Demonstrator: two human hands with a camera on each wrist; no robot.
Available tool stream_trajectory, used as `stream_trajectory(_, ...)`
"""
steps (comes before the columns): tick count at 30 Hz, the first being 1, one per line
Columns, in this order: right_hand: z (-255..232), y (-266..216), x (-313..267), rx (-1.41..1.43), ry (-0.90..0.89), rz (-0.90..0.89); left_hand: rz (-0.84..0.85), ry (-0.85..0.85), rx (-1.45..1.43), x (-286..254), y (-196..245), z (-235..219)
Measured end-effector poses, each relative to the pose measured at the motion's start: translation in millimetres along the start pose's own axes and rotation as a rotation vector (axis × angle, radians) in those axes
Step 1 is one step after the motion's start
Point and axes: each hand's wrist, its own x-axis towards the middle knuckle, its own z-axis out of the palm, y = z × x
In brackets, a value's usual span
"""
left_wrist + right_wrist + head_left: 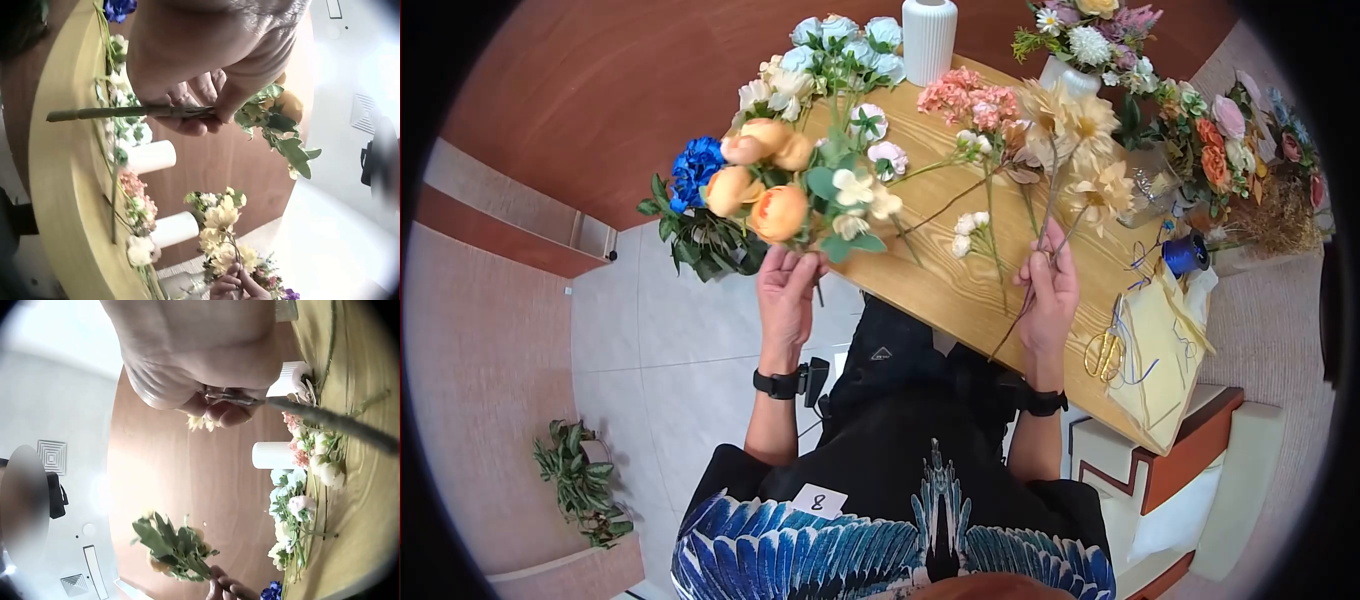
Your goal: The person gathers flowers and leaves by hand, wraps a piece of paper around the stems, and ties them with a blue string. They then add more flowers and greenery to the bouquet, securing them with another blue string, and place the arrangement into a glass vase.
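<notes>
My left hand (pixel 786 300) pinches the stems of a bunch of orange flowers (pixel 780 213) with green leaves and small cream blooms. In the left wrist view its green stem (pixel 94 114) sticks out past the fingers. On the other side, my right hand (pixel 1050 295) grips the thin stems of beige flowers (pixel 1090 125), whose heads stand above the tabletop. The right wrist view shows a brown stem (pixel 337 425) running out from under that hand. Between the hands, a stem of small white flowers (pixel 963 243) and coral flowers (pixel 970 98) lie on the wooden table (pixel 920 275).
Light blue flowers (pixel 840 40) and a white ribbed vase (pixel 929 42) stand at the far edge. Blue flowers (pixel 695 168) lie at the left. To the right are a spool of blue cord (pixel 1186 254), gold-handled scissors (pixel 1104 356) and yellow wrapping paper (pixel 1150 340).
</notes>
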Motion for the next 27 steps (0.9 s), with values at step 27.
stream_trajectory(27, 97, 87, 42, -1.324, -0.505, -0.325, -0.217, 0.039, -0.001, -9, -17, -32)
